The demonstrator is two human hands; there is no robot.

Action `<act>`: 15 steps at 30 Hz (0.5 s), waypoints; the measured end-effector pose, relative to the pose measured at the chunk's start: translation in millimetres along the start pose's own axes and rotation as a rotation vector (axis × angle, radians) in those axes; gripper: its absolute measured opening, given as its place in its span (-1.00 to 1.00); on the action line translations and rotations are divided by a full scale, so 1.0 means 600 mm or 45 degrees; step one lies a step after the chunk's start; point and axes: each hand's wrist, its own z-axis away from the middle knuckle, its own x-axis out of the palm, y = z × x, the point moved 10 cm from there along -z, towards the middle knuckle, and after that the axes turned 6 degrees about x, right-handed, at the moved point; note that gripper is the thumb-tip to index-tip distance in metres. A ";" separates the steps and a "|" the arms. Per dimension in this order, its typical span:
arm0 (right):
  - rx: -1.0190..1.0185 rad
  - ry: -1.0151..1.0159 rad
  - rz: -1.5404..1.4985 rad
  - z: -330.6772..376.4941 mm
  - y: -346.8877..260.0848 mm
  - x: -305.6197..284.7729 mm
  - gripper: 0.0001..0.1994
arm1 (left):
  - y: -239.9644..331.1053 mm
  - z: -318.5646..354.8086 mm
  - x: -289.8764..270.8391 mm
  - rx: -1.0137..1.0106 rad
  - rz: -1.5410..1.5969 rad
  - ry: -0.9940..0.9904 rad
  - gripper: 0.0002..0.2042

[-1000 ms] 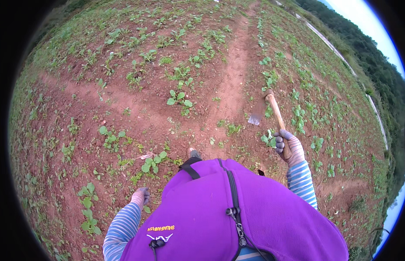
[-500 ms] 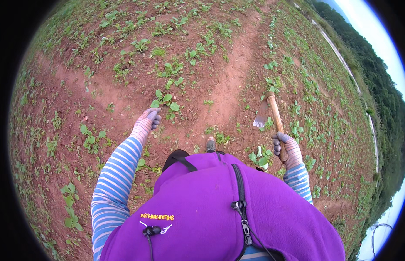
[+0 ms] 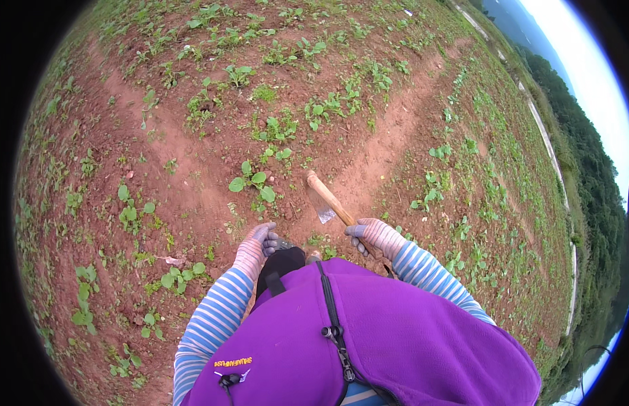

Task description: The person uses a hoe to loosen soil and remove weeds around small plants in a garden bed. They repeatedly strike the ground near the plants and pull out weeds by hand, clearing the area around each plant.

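My right hand (image 3: pixel 374 237), in a grey-purple glove, is closed round the wooden handle of a short hoe (image 3: pixel 330 197). The hoe slants up and to the left, its metal blade (image 3: pixel 324 213) partly hidden behind the handle. Left of it, my gloved left hand (image 3: pixel 262 237) hangs above the soil with loosely bent fingers and nothing visible in it. A leafy green seedling (image 3: pixel 255 181) grows just beyond my left hand, left of the hoe's head. Both forearms wear blue-and-white striped sleeves with pink cuffs.
Reddish soil (image 3: pixel 193 169) with scattered seedlings and weeds surrounds me. A bare furrow (image 3: pixel 395 128) runs away to the upper right. Part of a shoe (image 3: pixel 313 254) shows below my hands. A pale strip (image 3: pixel 546 139) borders the field, with trees beyond.
My right hand has brought the hoe leftward, in front of me. My left hand has drawn back from beside the seedling, nearer my body. The view has shifted slightly.
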 end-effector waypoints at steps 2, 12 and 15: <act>-0.003 -0.060 0.079 -0.061 -0.033 0.024 -0.80 | -0.002 -0.048 0.000 -0.005 0.125 0.045 -0.67; 0.259 -0.274 0.530 -0.376 -0.052 0.023 -0.76 | -0.162 -0.190 0.011 0.017 0.751 0.445 -0.68; 0.215 -0.335 0.991 -0.502 -0.046 0.001 -0.66 | -0.264 -0.272 0.032 -0.053 0.844 0.614 -0.65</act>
